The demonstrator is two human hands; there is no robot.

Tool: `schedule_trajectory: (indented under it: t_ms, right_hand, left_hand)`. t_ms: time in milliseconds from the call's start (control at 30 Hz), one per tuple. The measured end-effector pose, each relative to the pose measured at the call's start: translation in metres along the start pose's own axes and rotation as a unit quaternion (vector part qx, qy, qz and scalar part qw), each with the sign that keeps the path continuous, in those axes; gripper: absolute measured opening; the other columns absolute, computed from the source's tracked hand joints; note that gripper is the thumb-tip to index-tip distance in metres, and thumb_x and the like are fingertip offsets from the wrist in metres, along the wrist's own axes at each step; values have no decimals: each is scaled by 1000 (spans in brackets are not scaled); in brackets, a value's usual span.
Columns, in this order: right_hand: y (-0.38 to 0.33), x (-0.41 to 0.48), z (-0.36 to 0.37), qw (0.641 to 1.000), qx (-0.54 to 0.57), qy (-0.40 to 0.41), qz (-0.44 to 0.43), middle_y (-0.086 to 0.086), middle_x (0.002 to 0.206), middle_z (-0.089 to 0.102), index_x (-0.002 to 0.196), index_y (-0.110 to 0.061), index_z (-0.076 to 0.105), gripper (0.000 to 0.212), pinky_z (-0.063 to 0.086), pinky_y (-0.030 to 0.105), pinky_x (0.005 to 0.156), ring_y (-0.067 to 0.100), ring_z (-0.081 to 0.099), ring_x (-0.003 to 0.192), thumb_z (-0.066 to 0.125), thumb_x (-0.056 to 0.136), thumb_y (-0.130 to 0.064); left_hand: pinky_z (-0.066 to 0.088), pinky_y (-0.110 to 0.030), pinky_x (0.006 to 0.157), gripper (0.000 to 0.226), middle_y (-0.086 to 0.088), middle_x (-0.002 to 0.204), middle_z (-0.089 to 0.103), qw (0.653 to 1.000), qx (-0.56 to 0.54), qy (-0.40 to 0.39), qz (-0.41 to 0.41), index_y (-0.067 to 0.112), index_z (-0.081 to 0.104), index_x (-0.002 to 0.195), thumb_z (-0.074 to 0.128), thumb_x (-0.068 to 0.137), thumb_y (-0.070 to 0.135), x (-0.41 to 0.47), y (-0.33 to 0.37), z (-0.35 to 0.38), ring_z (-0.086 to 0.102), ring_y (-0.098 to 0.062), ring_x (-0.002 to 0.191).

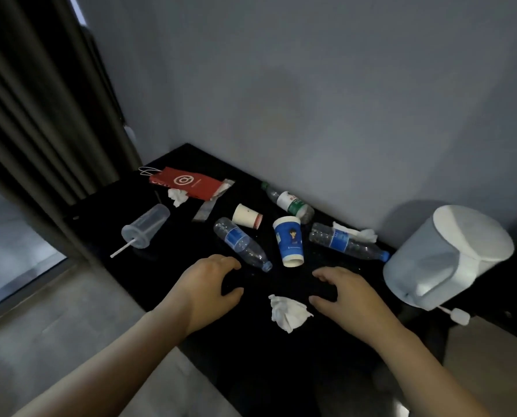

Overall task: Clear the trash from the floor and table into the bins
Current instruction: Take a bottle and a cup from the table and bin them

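Left hand and right hand were loosely curled, empty; crumpled white tissue lay between them; clear blue-labelled plastic bottle lay slantwise just beyond the left hand, neck nearest it; label print unreadable.

Bottles, cups — strewn on table

Lying on black table: crumpled tissue between left hand and right hand, blue paper cup just beyond both, red paper bag lying farther off.

dim room | daylight from left window | soft shadows on wall | wide-angle edge bending | slight blur
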State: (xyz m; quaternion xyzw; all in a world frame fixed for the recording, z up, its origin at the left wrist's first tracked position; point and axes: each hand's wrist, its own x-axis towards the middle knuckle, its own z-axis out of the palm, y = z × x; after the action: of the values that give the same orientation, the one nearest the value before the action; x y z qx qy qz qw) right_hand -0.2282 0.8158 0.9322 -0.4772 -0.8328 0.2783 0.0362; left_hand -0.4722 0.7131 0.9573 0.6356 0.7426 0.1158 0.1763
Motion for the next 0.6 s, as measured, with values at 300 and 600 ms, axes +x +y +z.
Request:
schedule_trajectory:
  t_ms: [300, 600]
  right_hand:
    - [-23, 43, 37, 989, 27, 11, 142, -8, 132, 51, 137, -29, 47, 55, 39, 15, 90, 3, 50, 116, 67, 86, -38]
    - [-61, 64, 81, 960, 48, 31, 274, -1, 127, 57, 135, -22, 51, 50, 43, 19, 90, 10, 54, 113, 64, 87, -31]
  left_hand:
    - [48, -23, 94, 45, 8, 124, 55, 992, 3, -73, 98, 28, 51, 128, 64, 87, 39, 85, -67, 1, 54, -4, 109]
    - [45, -24, 97, 46, 8, 126, 55, 970, 27, -155, 187, 28, 51, 127, 65, 85, 39, 152, -134, -6, 52, -4, 111]
